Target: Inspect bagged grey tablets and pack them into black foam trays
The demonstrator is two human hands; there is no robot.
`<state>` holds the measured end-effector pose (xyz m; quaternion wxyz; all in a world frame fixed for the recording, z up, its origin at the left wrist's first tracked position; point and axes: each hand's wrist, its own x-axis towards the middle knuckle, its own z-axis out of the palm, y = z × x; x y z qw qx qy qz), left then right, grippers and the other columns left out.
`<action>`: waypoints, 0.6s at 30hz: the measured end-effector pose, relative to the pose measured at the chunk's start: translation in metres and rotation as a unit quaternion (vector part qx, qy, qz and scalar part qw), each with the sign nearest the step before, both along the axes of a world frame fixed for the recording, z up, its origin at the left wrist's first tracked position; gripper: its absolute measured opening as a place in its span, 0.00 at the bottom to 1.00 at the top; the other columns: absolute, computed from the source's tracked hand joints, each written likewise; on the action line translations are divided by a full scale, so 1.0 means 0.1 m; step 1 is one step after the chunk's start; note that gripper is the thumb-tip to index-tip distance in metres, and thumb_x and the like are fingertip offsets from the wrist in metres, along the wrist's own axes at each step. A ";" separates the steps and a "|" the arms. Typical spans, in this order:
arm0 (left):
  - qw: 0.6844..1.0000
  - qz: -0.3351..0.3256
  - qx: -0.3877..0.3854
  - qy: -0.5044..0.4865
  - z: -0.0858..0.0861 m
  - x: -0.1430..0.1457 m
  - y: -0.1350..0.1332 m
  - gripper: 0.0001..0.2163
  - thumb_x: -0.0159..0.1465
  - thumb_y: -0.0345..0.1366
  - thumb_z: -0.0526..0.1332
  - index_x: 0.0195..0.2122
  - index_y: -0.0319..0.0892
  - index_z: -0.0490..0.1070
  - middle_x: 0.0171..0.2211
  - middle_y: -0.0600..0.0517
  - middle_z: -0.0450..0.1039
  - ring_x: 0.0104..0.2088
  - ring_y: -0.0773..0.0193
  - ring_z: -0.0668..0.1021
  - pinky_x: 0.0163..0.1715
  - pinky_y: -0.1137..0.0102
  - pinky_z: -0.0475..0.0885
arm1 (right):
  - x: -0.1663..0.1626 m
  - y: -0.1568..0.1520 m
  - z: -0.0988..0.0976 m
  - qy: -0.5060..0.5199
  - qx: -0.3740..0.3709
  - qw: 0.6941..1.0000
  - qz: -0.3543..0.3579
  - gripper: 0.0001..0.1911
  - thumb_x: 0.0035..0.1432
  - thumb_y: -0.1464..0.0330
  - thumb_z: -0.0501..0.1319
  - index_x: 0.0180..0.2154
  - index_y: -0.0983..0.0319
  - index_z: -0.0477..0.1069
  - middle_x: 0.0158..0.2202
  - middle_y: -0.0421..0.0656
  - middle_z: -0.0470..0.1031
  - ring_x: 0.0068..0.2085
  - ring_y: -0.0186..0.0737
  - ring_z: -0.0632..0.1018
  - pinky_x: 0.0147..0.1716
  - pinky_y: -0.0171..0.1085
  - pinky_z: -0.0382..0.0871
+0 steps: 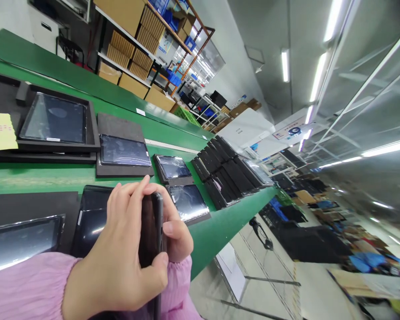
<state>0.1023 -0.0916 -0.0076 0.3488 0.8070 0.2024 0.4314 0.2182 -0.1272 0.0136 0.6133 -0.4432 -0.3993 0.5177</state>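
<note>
Near the bottom middle, a dark tablet [150, 235] stands up almost edge-on to me between my two hands. My left hand [118, 258] is closed on its left side, fingers reaching toward the top and thumb over the near edge. Round the right side wraps my right hand [179, 235], its thumb by the edge. The lower end is partly hidden. Just behind my left hand, another dark tablet [91, 218] lies on the green bench. Beyond the hands is a tablet [123, 151] on a black foam pad [120, 123], with a further screen [188, 200] to its right.
At left, a tablet [56, 118] rests in a black tray [92, 129] beside a yellow note [2, 131]. Another tablet [23, 242] lies nearer. Several black devices [225, 171] stand in rows on the green bench [220, 231]. Shelves with cartons [133, 89] rise behind.
</note>
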 end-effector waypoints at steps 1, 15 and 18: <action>1.000 0.002 0.000 0.001 0.00 0.00 -0.01 0.42 0.55 0.35 0.57 0.69 0.40 0.39 0.60 0.37 0.53 0.61 0.43 0.60 0.63 0.36 0.53 | 0.00 0.00 0.00 0.009 0.011 1.000 0.008 0.26 0.39 0.58 0.61 0.45 0.54 0.68 0.44 0.44 0.76 0.26 0.40 0.72 0.27 0.41 0.68; 1.000 0.003 0.007 -0.006 -0.01 -0.01 -0.04 0.37 0.57 0.35 0.54 0.68 0.40 0.41 0.59 0.38 0.53 0.61 0.45 0.59 0.62 0.39 0.55 | 0.01 0.01 -0.11 0.025 0.113 0.992 0.052 0.29 0.43 0.59 0.69 0.49 0.55 0.69 0.48 0.47 0.74 0.43 0.49 0.77 0.45 0.47 0.69; 1.000 0.001 0.004 -0.015 -0.04 0.00 -0.05 0.35 0.58 0.35 0.52 0.67 0.40 0.42 0.59 0.39 0.53 0.60 0.46 0.59 0.62 0.41 0.56 | -0.01 -0.02 -0.14 0.018 0.100 0.994 0.033 0.28 0.42 0.59 0.70 0.48 0.54 0.70 0.46 0.45 0.73 0.36 0.43 0.75 0.38 0.42 0.69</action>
